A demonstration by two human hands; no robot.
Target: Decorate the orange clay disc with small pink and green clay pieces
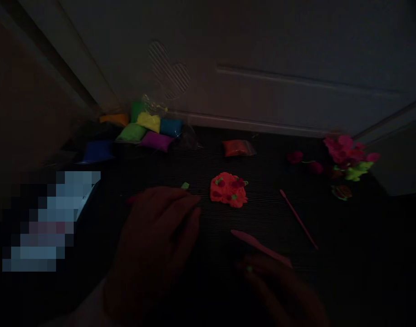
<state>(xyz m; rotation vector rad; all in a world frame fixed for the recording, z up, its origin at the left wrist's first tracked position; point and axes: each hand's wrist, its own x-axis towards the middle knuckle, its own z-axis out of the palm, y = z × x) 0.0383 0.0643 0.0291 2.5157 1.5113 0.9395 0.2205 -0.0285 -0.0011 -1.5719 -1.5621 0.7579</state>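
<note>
The scene is very dark. My left hand [160,227] rests palm down over the black table, fingers loosely bent, with nothing visible in them. Just beyond its fingertips lies a small green piece of clay [185,185]. A red bit [131,199] peeks out behind its knuckles. My right hand [282,286], low in the picture, pinches a tiny green bit of clay [249,269] between the fingertips. Beside that hand lies a pink plastic modelling knife [258,245]. Between and beyond the hands sits a flat orange-red clay shape [228,190] with dark red and green pieces on it.
Bagged clay in several colours [148,122] is heaped at the back left. An orange clay bag [237,147] stands alone near the white panel [279,54]. A thin pink tool [299,220] and pink clay flowers [344,147] are rightward. A pixelated bright object [54,222] is left.
</note>
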